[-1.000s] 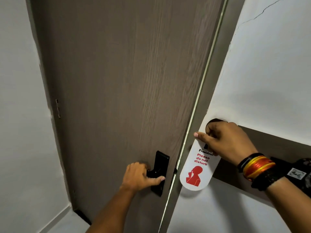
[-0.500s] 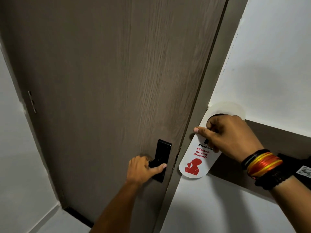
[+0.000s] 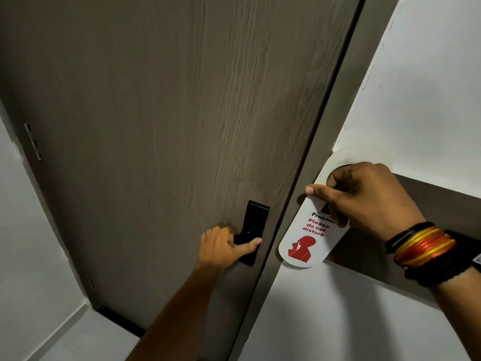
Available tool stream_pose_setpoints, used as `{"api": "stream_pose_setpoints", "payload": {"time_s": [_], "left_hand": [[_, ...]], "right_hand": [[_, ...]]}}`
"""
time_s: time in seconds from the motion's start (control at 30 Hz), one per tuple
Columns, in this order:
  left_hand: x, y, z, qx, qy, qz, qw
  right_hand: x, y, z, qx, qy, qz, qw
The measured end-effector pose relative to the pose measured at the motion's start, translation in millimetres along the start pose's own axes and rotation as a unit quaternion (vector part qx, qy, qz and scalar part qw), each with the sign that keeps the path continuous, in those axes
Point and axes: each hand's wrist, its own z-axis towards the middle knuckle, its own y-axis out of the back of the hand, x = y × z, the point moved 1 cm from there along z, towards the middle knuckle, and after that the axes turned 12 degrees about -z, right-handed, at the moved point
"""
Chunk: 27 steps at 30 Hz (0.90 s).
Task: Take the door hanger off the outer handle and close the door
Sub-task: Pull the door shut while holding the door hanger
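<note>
A brown wooden door (image 3: 169, 126) fills the left and middle of the view and sits flush against its frame (image 3: 335, 121). My left hand (image 3: 223, 246) grips the black lever handle (image 3: 253, 230) on the door's right side, thumb resting on the handle plate. My right hand (image 3: 364, 199) holds a white door hanger (image 3: 304, 241) with red "Please do not disturb" print, just right of the door frame, fingers through its round hole.
White walls (image 3: 416, 87) stand on both sides of the door. A brown horizontal band (image 3: 447, 204) crosses the right wall behind my right wrist. A hinge (image 3: 33, 142) shows on the door's left edge. Pale floor (image 3: 86, 334) lies at the bottom left.
The bright gap along the door's right edge has disappeared; the door now sits against the frame. Both hands keep their grips, and the view has shifted slightly closer.
</note>
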Motion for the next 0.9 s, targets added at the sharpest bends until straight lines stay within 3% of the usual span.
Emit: {"api": "stream_pose_setpoints", "payload": {"time_s": [0.23,0.5,0.67,0.8,0.9], "left_hand": [[3.7,6.9,10.5,-0.003,-0.045,0.085,0.995],[-16.2,33.6,14.2,0.05,-0.125,0.236,0.962],[-25.8,46.8,11.4,0.074,-0.154,0.27,0.947],[-25.4,48.1,8.8,0.068,-0.17,0.248,0.951],[-44.9,54.5,-5.0,-0.026,-0.224,0.119,0.967]], "right_hand": [[2.2,-0.3,1.1,0.007,0.004,0.012,1.0],[3.3,1.2,1.0,0.017,-0.017,0.028,0.999],[4.9,2.4,0.8,0.028,-0.038,0.038,0.998],[4.9,2.5,1.1,0.029,-0.04,0.041,0.998],[5.1,1.8,1.1,0.029,-0.041,0.049,0.998]]}}
